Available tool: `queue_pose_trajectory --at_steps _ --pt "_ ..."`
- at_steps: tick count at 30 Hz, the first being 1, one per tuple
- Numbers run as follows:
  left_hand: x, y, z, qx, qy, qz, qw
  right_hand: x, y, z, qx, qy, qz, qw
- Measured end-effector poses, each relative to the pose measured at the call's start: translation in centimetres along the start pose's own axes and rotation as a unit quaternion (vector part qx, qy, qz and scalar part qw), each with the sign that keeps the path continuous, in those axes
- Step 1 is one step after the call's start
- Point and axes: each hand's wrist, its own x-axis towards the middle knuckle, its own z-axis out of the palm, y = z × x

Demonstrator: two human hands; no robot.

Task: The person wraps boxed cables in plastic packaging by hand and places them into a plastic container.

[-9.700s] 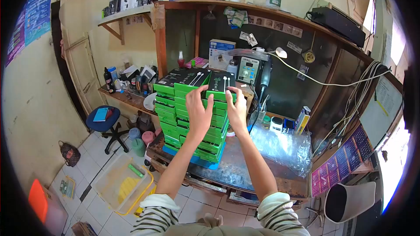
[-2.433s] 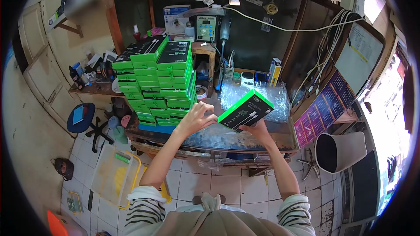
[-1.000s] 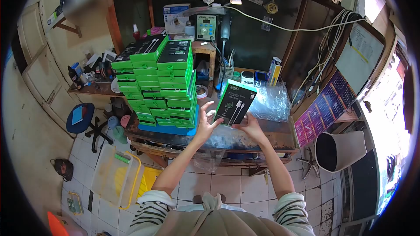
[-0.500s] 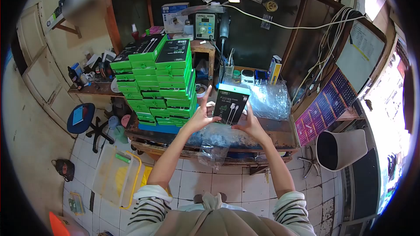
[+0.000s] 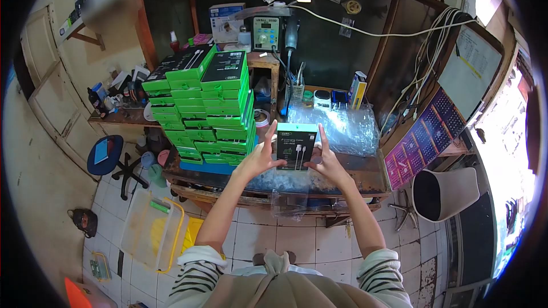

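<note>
Between my two hands stands a black-and-green charging cable box [image 5: 290, 148], upright, its printed front turned toward me. My left hand [image 5: 264, 157] grips its left side, thumb on the front and index finger pointing up. Along the right edge, my right hand [image 5: 326, 162] holds it the same way. Beneath the box, a crumpled clear plastic bag [image 5: 290, 201] hangs over the desk's front edge. To the left of my left hand rise stacks of similar green-and-black boxes [image 5: 197, 100] on a blue surface.
Clear plastic wrap [image 5: 348, 131] lies right of the box on the wooden desk [image 5: 365, 168]. Behind stand a soldering or hot-air station [image 5: 266, 33] and a pen basket [image 5: 295, 91]. A white chair [image 5: 451, 194] is at right; a clear bin [image 5: 149, 231] sits on the floor at left.
The box in my hands has moved slightly left and down and turned from tilted to upright. Both hands have moved with it, and the hanging plastic has shifted a little.
</note>
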Motion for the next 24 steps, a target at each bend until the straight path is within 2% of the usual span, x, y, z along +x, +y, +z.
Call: queue_pose_trajectory --at_steps 1,5,7,10,12,14,16,18,24 --pt "0.2 -0.3 -0.1 -0.038 -0.038 -0.030 0.998 0.0 0.0 -0.1 -0.025 -0.008 -0.012 1.000" --pt "0.2 0.5 -0.2 0.006 -0.031 -0.007 0.999 -0.2 0.1 0.0 -0.078 -0.017 -0.015 0.997" --pt "0.1 -0.4 0.4 -0.041 0.029 0.041 0.998 -0.1 0.1 -0.1 -0.071 -0.011 -0.024 0.997" --pt "0.2 -0.5 0.3 -0.045 0.062 0.051 0.996 0.1 0.2 -0.2 -0.057 0.001 -0.027 0.998" --pt "0.3 0.1 0.0 -0.038 0.061 0.047 0.996 0.3 0.3 -0.2 -0.051 0.008 -0.024 0.998" --pt "0.3 -0.2 0.2 -0.032 0.060 0.042 0.997 0.5 0.3 -0.1 -0.110 0.036 -0.076 0.990" --pt "0.4 -1.4 0.8 -0.002 0.087 0.097 0.992 0.5 0.6 0.2 -0.108 0.045 -0.078 0.990" --pt "0.2 -2.0 1.5 0.020 0.090 0.096 0.991 0.3 1.6 0.5 -0.137 0.057 -0.105 0.983" --pt "-0.5 -2.3 2.9 0.047 0.116 0.101 0.987 -0.7 3.2 1.7 -0.138 0.094 -0.080 0.983"
